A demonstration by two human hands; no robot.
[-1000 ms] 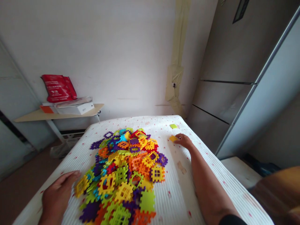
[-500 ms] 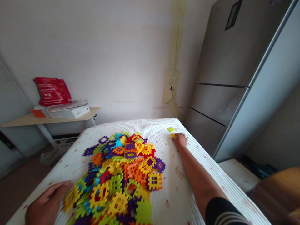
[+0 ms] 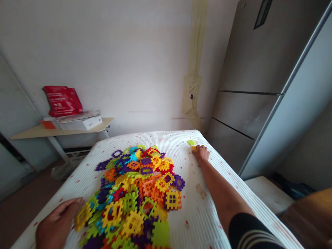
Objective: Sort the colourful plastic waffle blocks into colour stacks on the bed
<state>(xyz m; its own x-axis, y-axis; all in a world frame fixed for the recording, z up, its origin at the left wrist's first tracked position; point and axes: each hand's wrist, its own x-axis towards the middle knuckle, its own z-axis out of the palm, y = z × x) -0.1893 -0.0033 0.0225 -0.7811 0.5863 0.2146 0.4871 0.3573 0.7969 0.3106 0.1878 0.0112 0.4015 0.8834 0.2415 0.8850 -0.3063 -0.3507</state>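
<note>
My right hand (image 3: 202, 152) reaches to the far right part of the bed-like padded surface, its fingers closed over a yellow plastic tile (image 3: 194, 148), of which only the left edge shows. Just beyond lies a flat green tile (image 3: 191, 142). At the lower left, my left hand (image 3: 58, 221) has its fingers together at a tilted yellow window tile (image 3: 82, 217), which it seems to pinch by the edge; the contact is partly hidden. A heap of notched interlocking tiles (image 3: 145, 186) in yellow, green, orange, purple, blue and red spreads between my hands.
White ribbed cloth with small red marks (image 3: 197, 221) covers the surface. A grey refrigerator (image 3: 233, 114) stands to the right. Behind on the left, a small table (image 3: 31, 132) carries a red bag (image 3: 62, 101) and a white box (image 3: 85, 122). A taped wall socket (image 3: 191, 96) is at the back.
The whole view has shifted slightly, so everything sits a little further right. Both hands keep about the same places relative to the tiles.
</note>
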